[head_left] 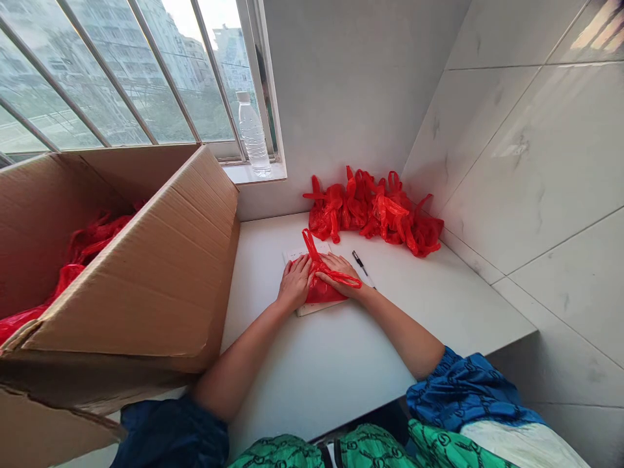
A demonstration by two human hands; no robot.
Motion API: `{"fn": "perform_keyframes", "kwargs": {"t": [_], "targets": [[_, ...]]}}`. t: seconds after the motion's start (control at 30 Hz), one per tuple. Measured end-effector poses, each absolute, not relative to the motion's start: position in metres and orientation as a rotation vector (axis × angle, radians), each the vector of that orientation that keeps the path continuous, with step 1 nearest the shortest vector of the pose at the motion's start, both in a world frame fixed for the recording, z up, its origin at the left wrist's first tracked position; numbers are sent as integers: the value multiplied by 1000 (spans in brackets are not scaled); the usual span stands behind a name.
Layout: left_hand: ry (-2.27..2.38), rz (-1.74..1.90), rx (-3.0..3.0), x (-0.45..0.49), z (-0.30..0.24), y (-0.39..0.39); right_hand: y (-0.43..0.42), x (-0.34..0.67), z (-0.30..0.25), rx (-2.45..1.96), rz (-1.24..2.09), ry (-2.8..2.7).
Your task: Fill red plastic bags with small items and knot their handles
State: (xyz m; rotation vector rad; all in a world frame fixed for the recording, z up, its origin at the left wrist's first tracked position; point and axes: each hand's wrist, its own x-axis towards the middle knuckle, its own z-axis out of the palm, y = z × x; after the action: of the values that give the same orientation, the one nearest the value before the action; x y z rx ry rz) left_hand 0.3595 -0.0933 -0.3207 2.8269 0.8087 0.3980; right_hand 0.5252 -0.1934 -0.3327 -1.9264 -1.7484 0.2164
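Observation:
A red plastic bag (324, 294) with loop handles lies on the white table, over a notebook or pad of paper (312, 309). My left hand (294, 281) rests flat on the bag's left side, fingers stretched forward. From the right, my right hand (343, 273) lies across the bag, its fingers extended and partly covered by a handle. One handle loop stands up between the hands; the other falls over my right hand. What is inside the bag, if anything, is hidden. Just right of my right hand lies a black-and-white pen (359, 261).
Several knotted red bags (375, 211) are heaped against the wall at the table's back. At left stands a large open cardboard box (141, 279) with more red bags (92, 244) inside. A clear bottle (253, 136) is on the windowsill. Tiled wall (536, 162) bounds the right.

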Motion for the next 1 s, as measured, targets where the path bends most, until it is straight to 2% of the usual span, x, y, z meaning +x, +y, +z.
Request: {"fn": "perform_keyframes", "kwargs": {"t": [0.7, 0.87, 1.0], "targets": [[802, 470, 2769, 360, -322, -94, -194, 521, -337, -1893, 88, -1725], [721, 662, 2627, 357, -318, -95, -199, 519, -326, -1852, 88, -1632], [684, 838, 2537, 341, -297, -111, -214, 517, -299, -1657, 127, -1606]]}}
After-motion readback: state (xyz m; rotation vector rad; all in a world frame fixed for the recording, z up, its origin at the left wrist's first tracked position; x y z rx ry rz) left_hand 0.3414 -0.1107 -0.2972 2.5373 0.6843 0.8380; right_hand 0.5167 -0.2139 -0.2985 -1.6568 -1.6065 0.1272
